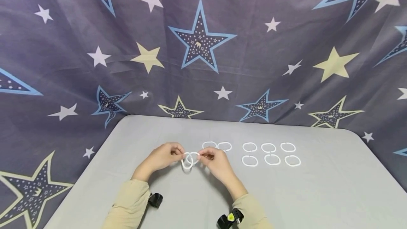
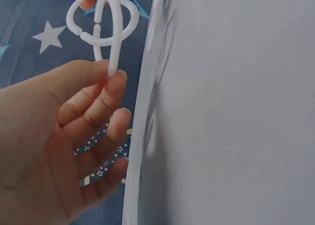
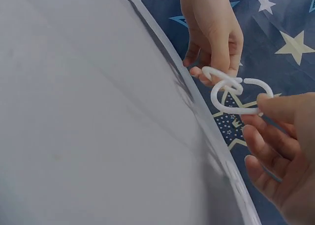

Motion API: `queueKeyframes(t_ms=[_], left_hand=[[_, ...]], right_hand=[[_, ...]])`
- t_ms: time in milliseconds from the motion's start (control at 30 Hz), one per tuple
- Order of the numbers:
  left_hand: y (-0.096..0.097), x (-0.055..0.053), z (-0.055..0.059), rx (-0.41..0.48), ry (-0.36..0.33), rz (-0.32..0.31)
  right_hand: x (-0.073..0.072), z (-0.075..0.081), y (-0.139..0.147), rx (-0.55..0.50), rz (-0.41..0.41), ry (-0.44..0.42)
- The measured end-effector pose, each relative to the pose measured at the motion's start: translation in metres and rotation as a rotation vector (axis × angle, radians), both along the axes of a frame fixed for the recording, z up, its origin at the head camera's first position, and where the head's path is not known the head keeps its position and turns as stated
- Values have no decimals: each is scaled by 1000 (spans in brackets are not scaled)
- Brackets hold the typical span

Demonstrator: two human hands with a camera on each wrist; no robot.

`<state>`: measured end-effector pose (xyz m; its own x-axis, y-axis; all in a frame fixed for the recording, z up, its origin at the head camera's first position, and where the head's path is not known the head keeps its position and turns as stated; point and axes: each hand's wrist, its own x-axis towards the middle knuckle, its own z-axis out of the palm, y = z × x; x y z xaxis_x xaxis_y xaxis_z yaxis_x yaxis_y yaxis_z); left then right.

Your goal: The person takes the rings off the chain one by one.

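Over the grey table, my left hand pinches a white oval plastic link between thumb and index finger. My right hand pinches a second white oval link the same way. The two links cross through each other between the hands. Each has a narrow gap in its loop, plain in the wrist views. The left hand's link hangs upright in the left wrist view, while the other lies across it. The other fingers of both hands are loosely bent.
Two white links, one of them the right-hand one of the pair, lie just behind my right hand. Further right, several more, including a near one, lie in two rows on the grey table. A star-patterned curtain hangs behind the table's back edge.
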<state>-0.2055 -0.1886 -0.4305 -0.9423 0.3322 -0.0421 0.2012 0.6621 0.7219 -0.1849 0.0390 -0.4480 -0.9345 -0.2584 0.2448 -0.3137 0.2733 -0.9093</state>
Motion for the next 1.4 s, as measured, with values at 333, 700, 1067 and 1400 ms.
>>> queueKeyframes(t_ms=[333, 700, 1067, 1400], left_hand=[[1, -2, -1, 52, 28, -5], [2, -1, 2, 97, 36, -37], [1, -1, 3, 114, 36, -55], [0, -1, 2, 110, 43, -55]], right_hand=[[-3, 3, 11, 34, -40, 60], [-3, 7, 13, 82, -53, 112], [-3, 8, 13, 129, -75, 132], [-4, 6, 14, 135, -67, 135]])
